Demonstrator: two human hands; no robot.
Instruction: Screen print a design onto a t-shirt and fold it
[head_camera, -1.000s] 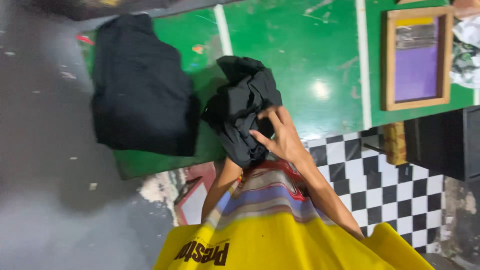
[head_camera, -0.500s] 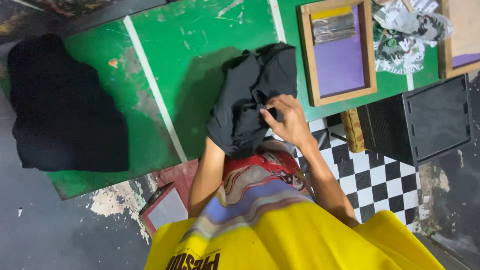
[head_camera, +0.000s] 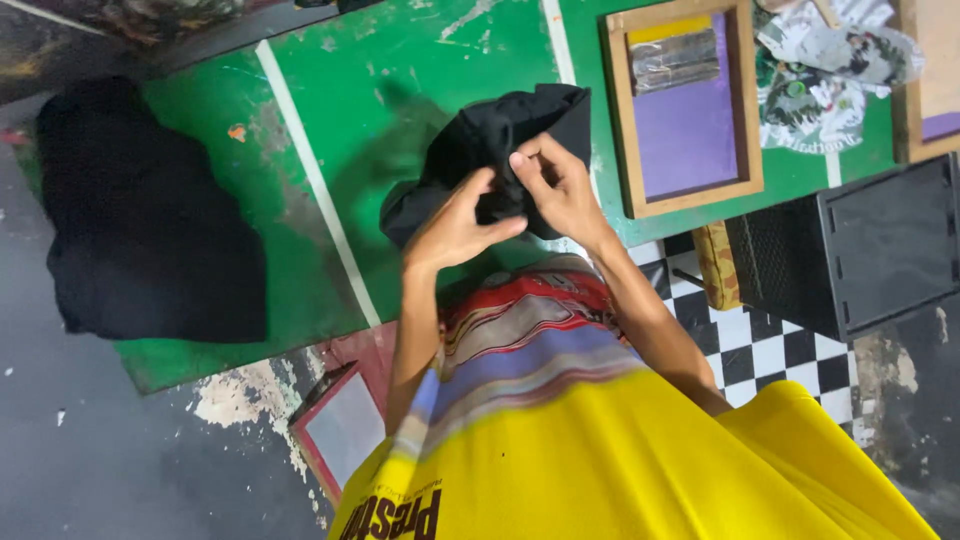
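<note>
Two hands bunch a black garment over a green table.
Left hand (head_camera: 455, 225) and right hand (head_camera: 555, 185) face each other, fingers curled and pinching folds of the crumpled black garment (head_camera: 490, 150) held just above the green table (head_camera: 400, 70). Beyond the right hand lies a wooden-framed purple screen (head_camera: 685, 105); well off past the left hand sits a black cloth pile (head_camera: 140, 215).
</note>
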